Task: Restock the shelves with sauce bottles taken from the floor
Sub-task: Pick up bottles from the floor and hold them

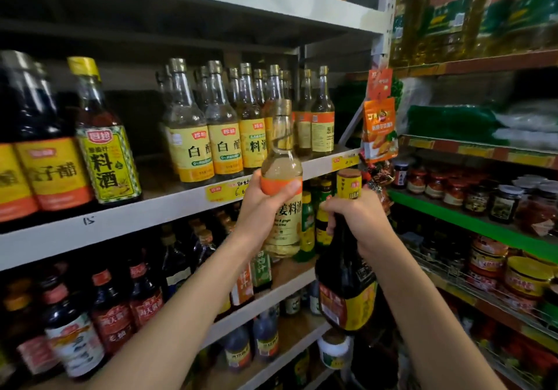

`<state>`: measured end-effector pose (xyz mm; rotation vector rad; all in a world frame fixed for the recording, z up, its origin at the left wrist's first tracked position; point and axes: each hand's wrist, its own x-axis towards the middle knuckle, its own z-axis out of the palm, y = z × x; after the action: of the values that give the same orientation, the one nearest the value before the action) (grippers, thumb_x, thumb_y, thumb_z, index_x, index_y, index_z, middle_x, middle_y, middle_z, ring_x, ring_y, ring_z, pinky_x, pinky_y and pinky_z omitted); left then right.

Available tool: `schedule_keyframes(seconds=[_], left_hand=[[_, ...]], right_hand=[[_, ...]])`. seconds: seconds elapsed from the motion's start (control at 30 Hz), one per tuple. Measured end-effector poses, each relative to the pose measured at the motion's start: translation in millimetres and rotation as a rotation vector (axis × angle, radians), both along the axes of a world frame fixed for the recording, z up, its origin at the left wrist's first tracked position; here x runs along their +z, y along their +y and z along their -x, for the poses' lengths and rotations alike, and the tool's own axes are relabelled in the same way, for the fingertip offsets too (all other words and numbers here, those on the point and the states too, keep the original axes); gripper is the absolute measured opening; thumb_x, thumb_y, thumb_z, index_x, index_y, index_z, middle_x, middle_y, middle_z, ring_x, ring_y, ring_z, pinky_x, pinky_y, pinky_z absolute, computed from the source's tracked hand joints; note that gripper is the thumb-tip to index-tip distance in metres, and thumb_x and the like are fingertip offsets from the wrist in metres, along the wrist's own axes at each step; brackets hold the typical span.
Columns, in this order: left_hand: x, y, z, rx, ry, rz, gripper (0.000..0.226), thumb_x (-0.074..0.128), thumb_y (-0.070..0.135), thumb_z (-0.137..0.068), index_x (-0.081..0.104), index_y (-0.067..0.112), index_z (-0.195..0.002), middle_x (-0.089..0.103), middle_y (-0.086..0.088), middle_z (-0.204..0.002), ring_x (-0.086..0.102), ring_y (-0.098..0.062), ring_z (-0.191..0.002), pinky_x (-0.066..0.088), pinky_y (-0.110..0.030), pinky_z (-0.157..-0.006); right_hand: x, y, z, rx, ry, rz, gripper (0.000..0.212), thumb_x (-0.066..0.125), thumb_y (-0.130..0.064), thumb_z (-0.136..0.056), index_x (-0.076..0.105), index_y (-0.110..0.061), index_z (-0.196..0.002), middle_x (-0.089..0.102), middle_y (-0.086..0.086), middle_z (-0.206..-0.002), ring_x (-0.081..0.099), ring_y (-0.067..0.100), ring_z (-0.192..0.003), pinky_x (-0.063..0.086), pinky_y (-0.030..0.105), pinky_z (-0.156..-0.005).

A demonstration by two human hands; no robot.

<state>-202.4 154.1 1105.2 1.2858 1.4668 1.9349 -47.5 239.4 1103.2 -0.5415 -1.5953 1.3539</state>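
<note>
My left hand grips a clear bottle of pale cooking wine with an orange and yellow label, held upright in front of the middle shelf's edge. My right hand holds a large dark sauce bottle by its neck, just under its yellow cap; the bottle hangs lower, to the right. On the middle shelf behind stands a row of similar clear bottles with yellow labels. A gap of bare shelf lies left of that row.
Dark vinegar bottles and a yellow-labelled cooking wine bottle stand at the left of the middle shelf. Lower shelves hold several dark sauce bottles. Orange packets hang on the upright post. Right-hand shelves carry jars and oil jugs.
</note>
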Motion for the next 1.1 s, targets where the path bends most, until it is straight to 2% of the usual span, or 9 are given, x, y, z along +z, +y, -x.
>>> schedule_keyframes(seconds=[0.1, 0.17, 0.3, 0.47, 0.57, 0.7, 0.93, 1.03, 1.1], left_hand=[[-3.1, -40.3, 20.8, 0.046, 0.019, -0.04, 0.05, 0.08, 0.052, -0.065, 0.059, 0.04, -0.109, 0.073, 0.008, -0.105, 0.069, -0.014, -0.1, 0.054, -0.039, -0.089], [-13.3, -66.3, 33.9, 0.081, 0.002, -0.046, 0.054, 0.08, 0.049, -0.063, 0.059, 0.036, -0.111, 0.073, 0.007, -0.105, 0.07, -0.014, -0.097, 0.055, -0.035, -0.084], [-45.1, -109.8, 57.1, 0.134, 0.0, -0.007, 0.048, 0.08, 0.052, -0.06, 0.058, 0.051, -0.103, 0.073, 0.011, -0.104, 0.071, -0.01, -0.095, 0.056, -0.021, -0.071], [-86.5, -153.8, 83.0, 0.194, -0.06, 0.022, 0.053, 0.085, 0.056, -0.056, 0.06, 0.052, -0.102, 0.073, 0.007, -0.106, 0.071, -0.014, -0.097, 0.056, -0.023, -0.073], [-97.1, -173.8, 101.0, 0.242, -0.091, 0.028, 0.047, 0.082, 0.046, -0.062, 0.06, 0.048, -0.103, 0.073, 0.005, -0.107, 0.07, -0.016, -0.099, 0.055, -0.03, -0.081], [-86.4, -210.1, 133.4, 0.269, -0.053, 0.018, 0.054, 0.083, 0.045, -0.063, 0.058, 0.041, -0.11, 0.073, 0.003, -0.108, 0.069, -0.017, -0.101, 0.053, -0.031, -0.084], [-58.0, -316.0, 170.8, 0.332, -0.032, -0.052, 0.053, 0.081, 0.037, -0.066, 0.059, 0.037, -0.114, 0.074, -0.001, -0.106, 0.072, -0.023, -0.096, 0.057, -0.032, -0.08], [-50.4, -361.3, 175.5, 0.39, -0.017, -0.071, 0.056, 0.079, 0.039, -0.067, 0.057, 0.032, -0.118, 0.074, 0.001, -0.106, 0.072, -0.019, -0.096, 0.056, -0.027, -0.077], [-46.2, -388.6, 175.3, 0.439, -0.014, -0.081, 0.054, 0.077, 0.042, -0.066, 0.057, 0.034, -0.116, 0.074, 0.005, -0.105, 0.071, -0.015, -0.096, 0.055, -0.022, -0.074]], right_hand=[[-5.4, -4.1, 23.2, 0.007, 0.041, 0.034, 0.03, 0.065, 0.004, -0.078, 0.054, 0.0, -0.05, 0.051, 0.012, -0.044, 0.05, 0.025, -0.041, 0.046, 0.03, -0.049], [-20.1, -7.8, 41.4, 0.001, 0.018, 0.069, 0.025, 0.064, 0.003, -0.077, 0.054, 0.003, -0.053, 0.05, 0.014, -0.046, 0.05, 0.026, -0.044, 0.044, 0.033, -0.054], [-57.5, -14.9, 79.4, -0.028, -0.096, 0.062, 0.017, 0.063, 0.002, -0.072, 0.053, 0.008, -0.06, 0.05, 0.016, -0.055, 0.049, 0.025, -0.053, 0.041, 0.037, -0.058], [-87.8, -45.6, 116.6, 0.053, -0.163, 0.013, 0.029, 0.065, -0.015, -0.058, 0.049, 0.009, -0.056, 0.054, 0.009, -0.049, 0.05, 0.019, -0.047, 0.041, 0.031, -0.048], [-95.9, -77.9, 139.6, 0.138, -0.121, 0.072, 0.028, 0.064, -0.012, -0.06, 0.047, 0.007, -0.052, 0.051, 0.015, -0.052, 0.05, 0.025, -0.052, 0.039, 0.036, -0.054], [-83.2, -132.3, 180.8, 0.224, -0.126, 0.012, 0.03, 0.068, -0.016, -0.066, 0.054, -0.005, -0.041, 0.054, 0.016, -0.047, 0.054, 0.03, -0.05, 0.046, 0.043, -0.064], [-38.8, -230.5, 238.8, 0.358, -0.005, -0.06, 0.028, 0.07, -0.009, -0.071, 0.056, -0.001, -0.048, 0.056, 0.014, -0.044, 0.055, 0.024, -0.046, 0.047, 0.026, -0.054], [-24.9, -268.8, 255.3, 0.425, -0.01, -0.047, 0.035, 0.071, -0.009, -0.073, 0.057, -0.005, -0.042, 0.056, 0.015, -0.044, 0.055, 0.027, -0.051, 0.048, 0.035, -0.066], [-16.1, -292.8, 263.8, 0.484, -0.01, -0.021, 0.038, 0.069, -0.007, -0.077, 0.057, -0.007, -0.041, 0.055, 0.015, -0.044, 0.055, 0.028, -0.049, 0.048, 0.038, -0.064]])
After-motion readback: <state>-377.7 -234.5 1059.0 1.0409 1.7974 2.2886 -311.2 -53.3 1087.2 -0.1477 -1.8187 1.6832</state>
